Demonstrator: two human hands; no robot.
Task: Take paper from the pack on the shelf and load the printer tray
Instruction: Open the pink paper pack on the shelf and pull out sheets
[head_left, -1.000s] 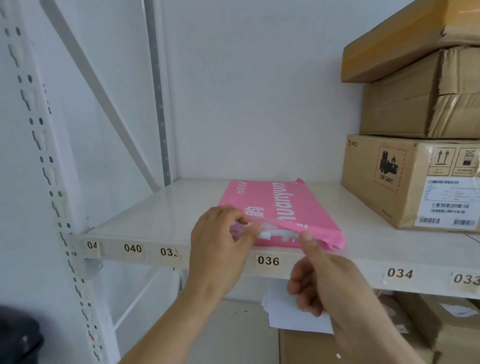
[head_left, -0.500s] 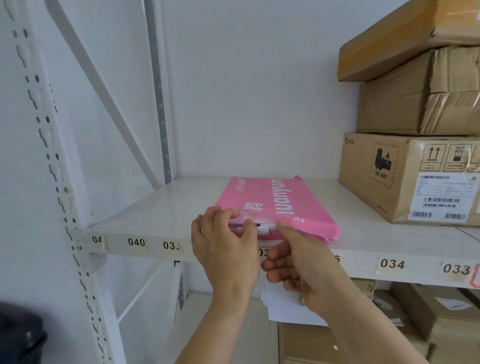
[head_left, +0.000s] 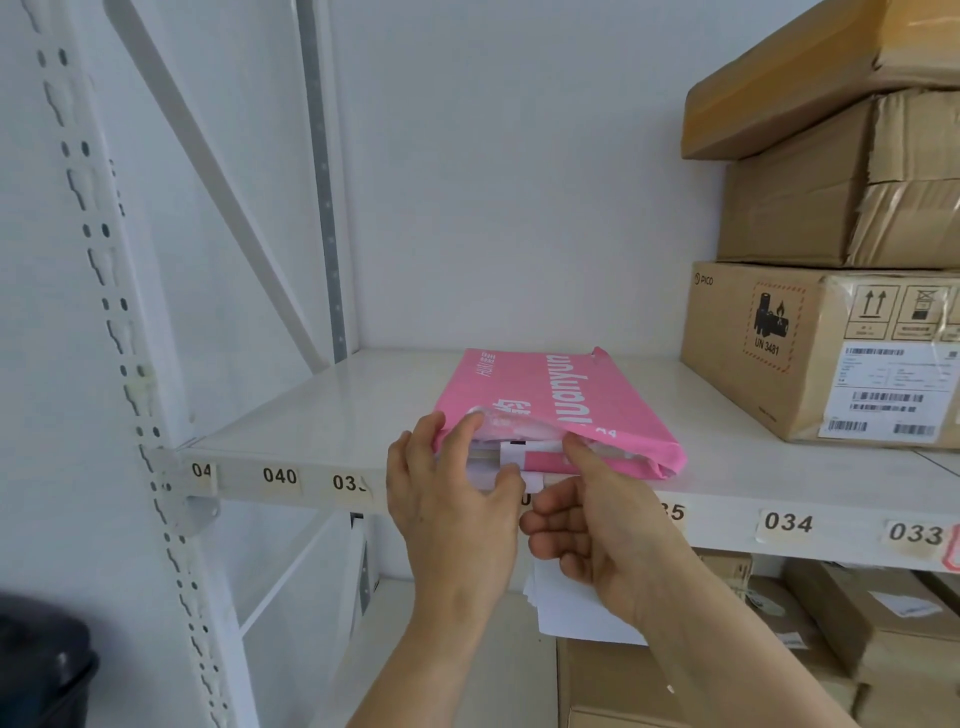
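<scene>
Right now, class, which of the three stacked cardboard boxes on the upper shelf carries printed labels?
The bottom box: it shows a UN 3481 battery mark, arrow symbols and a white barcode label. The middle box and the top box show only plain cardboard and tape.

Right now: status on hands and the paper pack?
Left hand at the pink pack's open end, fingers on the sheets. Right hand lifting the wrapper flap. Pack flat on shelf. No sheets out; nothing blocking.
</scene>
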